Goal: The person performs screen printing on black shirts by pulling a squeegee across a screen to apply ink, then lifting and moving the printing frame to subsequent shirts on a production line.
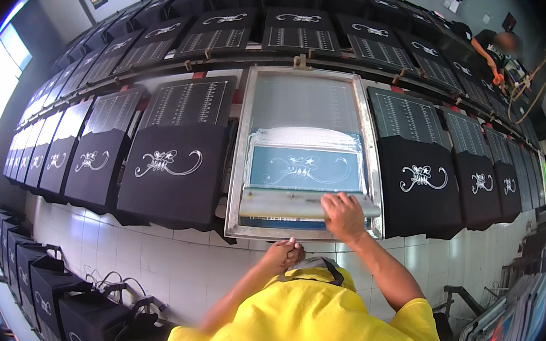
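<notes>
A silver-framed printing screen lies directly before me, its mesh blue around a pale curled floral design. White ink spreads in a band across the mesh beyond the design. Across the near part of the screen lies a wide grey squeegee. My right hand is closed over the squeegee's right part, fingers on top. Just off the frame's near edge, my left hand is closed with its fingers curled; whatever it may hold is hidden.
Black shirts with white prints lie on boards both sides, including a left shirt and a right shirt. More rows stand beyond a rail. Another person works at the far right. Framed screens lean at the lower right.
</notes>
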A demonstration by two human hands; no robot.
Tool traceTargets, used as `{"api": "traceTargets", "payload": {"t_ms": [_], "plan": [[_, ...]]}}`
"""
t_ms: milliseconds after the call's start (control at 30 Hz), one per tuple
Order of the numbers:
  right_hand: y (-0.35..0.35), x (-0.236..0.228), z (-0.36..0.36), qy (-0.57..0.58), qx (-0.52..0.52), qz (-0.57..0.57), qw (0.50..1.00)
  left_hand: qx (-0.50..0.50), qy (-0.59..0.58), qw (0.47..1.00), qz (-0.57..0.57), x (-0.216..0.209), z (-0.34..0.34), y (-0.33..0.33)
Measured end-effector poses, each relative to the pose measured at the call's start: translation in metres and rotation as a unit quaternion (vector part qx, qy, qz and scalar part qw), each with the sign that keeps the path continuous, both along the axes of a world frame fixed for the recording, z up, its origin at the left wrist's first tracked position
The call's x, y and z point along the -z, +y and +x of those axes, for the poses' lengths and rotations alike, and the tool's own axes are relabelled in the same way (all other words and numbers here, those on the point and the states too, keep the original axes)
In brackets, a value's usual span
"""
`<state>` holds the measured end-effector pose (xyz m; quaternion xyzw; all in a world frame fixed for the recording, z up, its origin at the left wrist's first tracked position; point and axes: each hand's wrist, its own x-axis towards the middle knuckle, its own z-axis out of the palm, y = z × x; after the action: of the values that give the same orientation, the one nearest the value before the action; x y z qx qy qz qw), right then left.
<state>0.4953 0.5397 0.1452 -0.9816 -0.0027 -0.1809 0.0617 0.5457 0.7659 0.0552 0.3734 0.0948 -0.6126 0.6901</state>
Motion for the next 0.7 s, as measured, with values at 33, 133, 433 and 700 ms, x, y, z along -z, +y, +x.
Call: {"api": "traceTargets", "payload": {"t_ms": [33, 133, 433, 700], "plan": [[-0.008, -0.001, 0.011, -0.011, 0.004, -0.003, 1.0, 0.003, 0.0, 1.0, 0.005, -0.003, -0.001, -0.001], [-0.037, 0.014, 0.052, -0.033, 0.011, -0.03, 0.999, 0.011, 0.0, 1.0, 0.016, -0.008, 0.0, -0.002], [-0.083, 0.041, 0.113, -0.092, 0.014, -0.077, 0.993, 0.035, -0.015, 0.998, 0.048, -0.03, 0.002, -0.002], [-0.098, 0.006, 0.144, 0.061, 0.024, 0.024, 0.998, 0.037, -0.018, 0.998, 0.049, -0.022, 0.001, -0.001]]}}
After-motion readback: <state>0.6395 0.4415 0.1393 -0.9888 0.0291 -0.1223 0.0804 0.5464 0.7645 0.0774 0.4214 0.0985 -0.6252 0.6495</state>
